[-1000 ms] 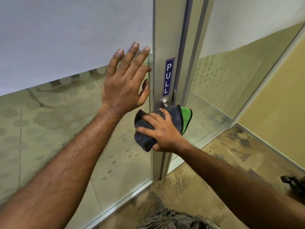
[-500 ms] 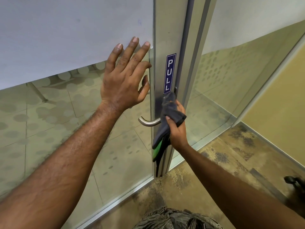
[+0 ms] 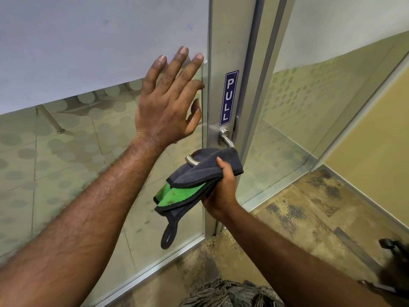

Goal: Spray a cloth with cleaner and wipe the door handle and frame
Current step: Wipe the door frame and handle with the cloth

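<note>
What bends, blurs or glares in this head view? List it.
Head view: wide-angle lens bows the brushed aluminium door frame; the dark object at the right edge is blurred; soft light, no harsh glare on the curved metal door handle; grey-green microfibre cloth sharp.

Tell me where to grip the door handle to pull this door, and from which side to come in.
Grip the door handle on its horizontal lever, left of the bend, coming from below and the left. The lever runs leftward to a free end; the cloth in the right hand drapes its middle.
</note>
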`<move>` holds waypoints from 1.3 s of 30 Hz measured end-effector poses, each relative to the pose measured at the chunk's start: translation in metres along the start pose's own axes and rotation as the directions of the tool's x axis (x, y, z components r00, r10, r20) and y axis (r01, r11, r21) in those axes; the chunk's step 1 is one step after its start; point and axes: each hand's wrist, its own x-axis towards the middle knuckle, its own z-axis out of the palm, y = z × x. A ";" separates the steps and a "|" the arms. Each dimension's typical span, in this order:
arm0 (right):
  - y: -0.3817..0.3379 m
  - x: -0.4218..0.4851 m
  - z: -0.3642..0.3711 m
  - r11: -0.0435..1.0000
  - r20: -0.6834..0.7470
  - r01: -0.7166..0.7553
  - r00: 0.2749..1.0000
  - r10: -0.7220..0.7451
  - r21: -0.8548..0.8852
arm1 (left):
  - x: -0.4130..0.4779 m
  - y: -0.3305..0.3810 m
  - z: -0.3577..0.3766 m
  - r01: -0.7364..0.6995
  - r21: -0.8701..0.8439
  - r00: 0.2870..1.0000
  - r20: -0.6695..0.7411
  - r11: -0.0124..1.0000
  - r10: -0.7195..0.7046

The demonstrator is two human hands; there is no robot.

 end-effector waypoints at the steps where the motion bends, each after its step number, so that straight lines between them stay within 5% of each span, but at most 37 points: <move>1: 0.001 -0.002 -0.001 0.999 0.019 -0.036 0.999 0.037 -0.029 | 0.000 0.000 0.000 0.000 0.003 1.000 -0.002 1.000 0.000; 6: 0.000 -0.014 -0.007 0.986 0.073 -0.163 0.984 0.165 -0.036 | 0.000 0.000 0.001 0.003 0.000 1.000 -0.010 1.000 -0.003; 14: -0.019 -0.020 -0.034 0.984 -0.087 0.046 0.994 -0.062 -0.174 | 0.000 -0.001 0.001 -0.003 0.015 1.000 0.010 1.000 0.003; 19: -0.023 -0.019 -0.032 0.997 -0.085 0.070 0.994 -0.073 -0.040 | 0.000 -0.001 -0.001 -0.014 0.024 1.000 0.018 1.000 0.014; 24: -0.035 -0.005 -0.006 0.928 -0.179 0.118 0.965 -0.191 -0.354 | 0.000 -0.001 -0.001 -0.008 0.015 1.000 0.017 1.000 0.007; 26: -0.038 0.002 -0.001 0.726 -0.003 0.341 0.904 -0.427 -0.598 | 0.000 0.000 0.000 -0.007 0.014 1.000 0.012 1.000 0.007; 28: -0.039 0.007 0.001 0.418 0.205 0.479 0.809 -0.551 -0.772 | 0.000 0.000 0.000 -0.008 0.008 1.000 0.007 1.000 0.008; 31: -0.037 0.016 -0.004 -0.016 0.372 0.445 0.727 -0.576 -0.895 | -0.001 0.000 0.001 -0.002 0.005 1.000 -0.006 1.000 0.002; 35: -0.019 0.010 -0.002 -0.406 0.536 0.361 0.676 -0.506 -0.839 | -0.001 0.000 0.002 0.004 -0.011 1.000 -0.020 1.000 -0.004; 39: 0.000 0.005 0.003 -0.684 0.685 0.330 0.644 -0.340 -0.650 | -0.001 0.000 0.003 0.001 -0.021 1.000 -0.022 1.000 -0.002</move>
